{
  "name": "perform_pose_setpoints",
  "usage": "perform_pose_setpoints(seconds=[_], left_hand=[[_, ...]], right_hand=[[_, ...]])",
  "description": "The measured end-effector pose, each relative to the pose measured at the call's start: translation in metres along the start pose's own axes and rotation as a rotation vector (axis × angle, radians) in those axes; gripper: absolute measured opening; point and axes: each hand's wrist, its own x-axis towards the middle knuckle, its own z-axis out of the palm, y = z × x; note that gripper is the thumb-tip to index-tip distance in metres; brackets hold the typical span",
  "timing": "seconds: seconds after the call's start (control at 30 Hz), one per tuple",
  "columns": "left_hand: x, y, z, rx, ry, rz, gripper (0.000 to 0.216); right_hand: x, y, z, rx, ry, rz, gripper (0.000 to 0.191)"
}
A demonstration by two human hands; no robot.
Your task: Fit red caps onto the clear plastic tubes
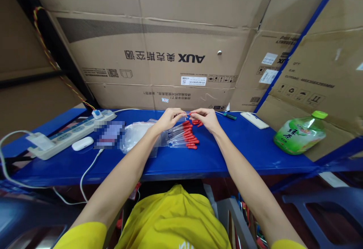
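Observation:
My left hand (170,118) and my right hand (207,118) meet fingertip to fingertip above the blue table, both pinched. A small red cap (190,114) shows at the right fingertips. Whatever the left fingers pinch is too small to make out. Just below lies a row of thin clear tubes (177,135) with red caps (193,141) on their right ends, several of them side by side. Loose red caps (196,122) lie under my right hand. Clear plastic bags (135,133) rest beside my left forearm, partly hidden by it.
On the left stand a power strip (75,133), a white earbud case (82,143) and a phone (109,134) on its cable. A green-handled screwdriver (229,116), a white phone-like slab (254,120) and a green bottle (300,133) are right. Cardboard (159,71) walls the back.

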Motion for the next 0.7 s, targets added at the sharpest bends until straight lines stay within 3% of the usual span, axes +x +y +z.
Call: perform_pose_setpoints(seconds=[0.47,0.6,0.7], left_hand=[[0.001,-0.001,0.006,0.008,0.019,-0.021,0.045],[0.000,-0.014,0.003,0.057,0.019,-0.068,0.051],[-0.006,-0.035,0.003,0.139,0.107,-0.175,0.054]], right_hand=[[-0.001,-0.001,0.000,-0.067,-0.027,-0.032,0.041],[0.001,0.002,-0.004,-0.177,-0.059,-0.053,0.041],[0.001,0.006,-0.007,-0.370,-0.152,-0.094,0.038]])
